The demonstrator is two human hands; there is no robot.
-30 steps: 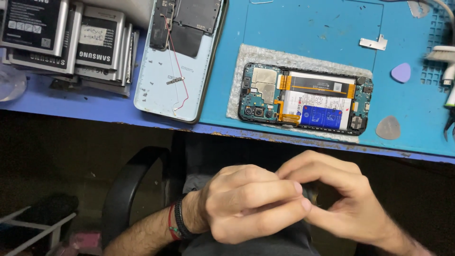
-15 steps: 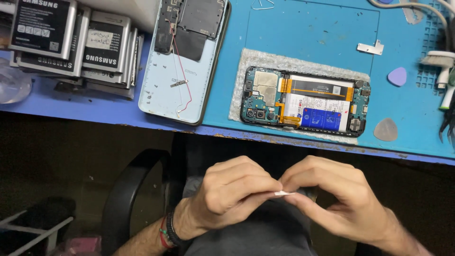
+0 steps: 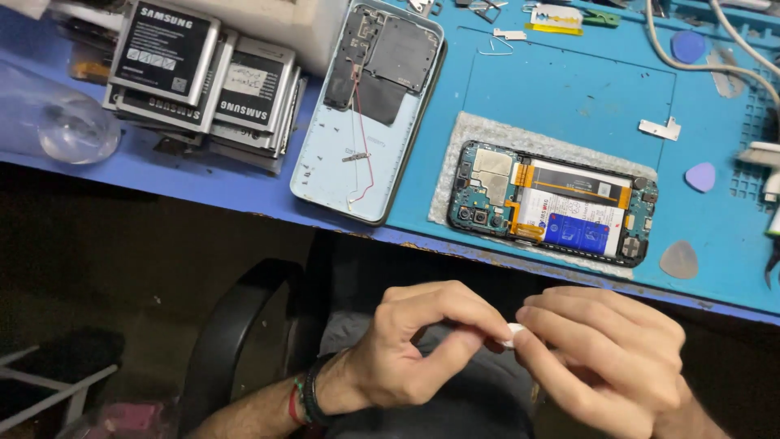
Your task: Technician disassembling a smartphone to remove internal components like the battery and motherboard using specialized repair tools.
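Pinching a small white scrap (image 3: pixel 512 333) between both hands, low in the lap, near side of the blue surface (image 3: pixel 569 89). Left hand (image 3: pixel 414 345) and right hand (image 3: pixel 605 366) each have thumb and forefinger clenched on it; looks like peeling or splitting work, still mid-step. Opened phone (image 3: pixel 552 203) lies on a grey pad on the surface, back cover (image 3: pixel 366 114) to its left, battery stack (image 3: pixel 203 81) far left. Next move likely calls for fine fingertip control.

Black-and-white labels (image 3: pixel 166 45) on stacked batteries (image 3: pixel 203 89)
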